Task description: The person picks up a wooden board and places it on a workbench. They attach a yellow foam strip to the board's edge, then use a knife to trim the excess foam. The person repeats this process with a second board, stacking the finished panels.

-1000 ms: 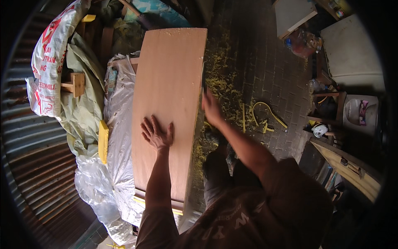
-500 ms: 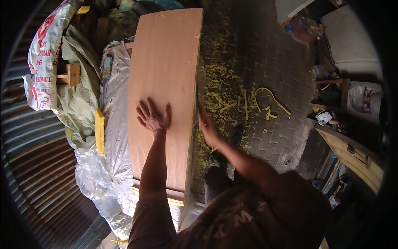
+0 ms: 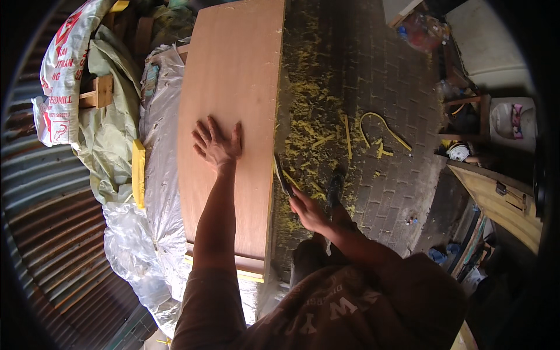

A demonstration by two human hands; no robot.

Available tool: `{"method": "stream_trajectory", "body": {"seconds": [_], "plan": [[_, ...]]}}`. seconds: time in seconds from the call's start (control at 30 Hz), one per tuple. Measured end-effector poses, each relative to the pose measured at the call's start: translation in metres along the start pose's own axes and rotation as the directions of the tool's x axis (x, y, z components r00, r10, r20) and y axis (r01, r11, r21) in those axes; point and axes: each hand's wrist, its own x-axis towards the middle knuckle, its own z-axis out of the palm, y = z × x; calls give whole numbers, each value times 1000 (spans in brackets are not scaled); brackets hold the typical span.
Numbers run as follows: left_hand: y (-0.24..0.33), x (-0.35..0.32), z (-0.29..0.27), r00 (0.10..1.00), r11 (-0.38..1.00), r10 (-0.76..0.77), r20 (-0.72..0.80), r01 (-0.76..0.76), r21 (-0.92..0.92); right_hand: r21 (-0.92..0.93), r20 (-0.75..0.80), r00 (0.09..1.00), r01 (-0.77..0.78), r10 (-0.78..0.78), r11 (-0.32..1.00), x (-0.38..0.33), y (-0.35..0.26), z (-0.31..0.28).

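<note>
Across the middle of our view, running from six up to twelve o'clock, lies the plywood panel (image 3: 233, 116), a long reddish-brown sheet resting on a plastic-draped tabletop (image 3: 160, 175). Our left hand (image 3: 216, 143) is pressed flat on its face with the fingers spread, gripping nothing and only bearing down. Our right hand (image 3: 308, 211), at about four o'clock from the left one and well apart from it, is closed around a slim dark tool (image 3: 283, 175) whose tip sits against the panel's right-hand edge (image 3: 279, 116); we cannot tell what kind of blade it carries. Judging by the yellow shavings and strips (image 3: 318, 111) strewn over the brick floor (image 3: 385, 76) along that edge toward one and two o'clock, we would say a good stretch of trimming along the far part of the edge is done, while the near part, from the tool down to six o'clock, looks to have little debris beside it and is probably what remains. A yellow band (image 3: 245, 273) shows along the panel's near end, which suggests to us that some edging is in place there. The panel's face looks smooth, matte and clean, with faint grain and no marks that we can make out. At nine o'clock sit a grey-green tarp (image 3: 111, 134) and a printed white sack (image 3: 64, 70).
</note>
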Motion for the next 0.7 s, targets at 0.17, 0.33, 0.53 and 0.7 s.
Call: {"method": "stream_trajectory", "body": {"seconds": [0.17,0.33,0.53,0.7], "plan": [[-7,-1,2,1000,1000,-7,-19,7,22,53,-300,954,42,-24,998,143,-56,-88],[7,5,-1,999,999,34,4,-34,13,-37,-431,899,69,-79,997,356,-155,-203],[4,1,-2,999,1000,28,23,-28,-1,-71,-386,881,268,-275,961,391,-128,-171],[-7,-4,-2,1000,999,0,11,0,34,-34,92,988,125,-121,992,123,-41,-77]]}}
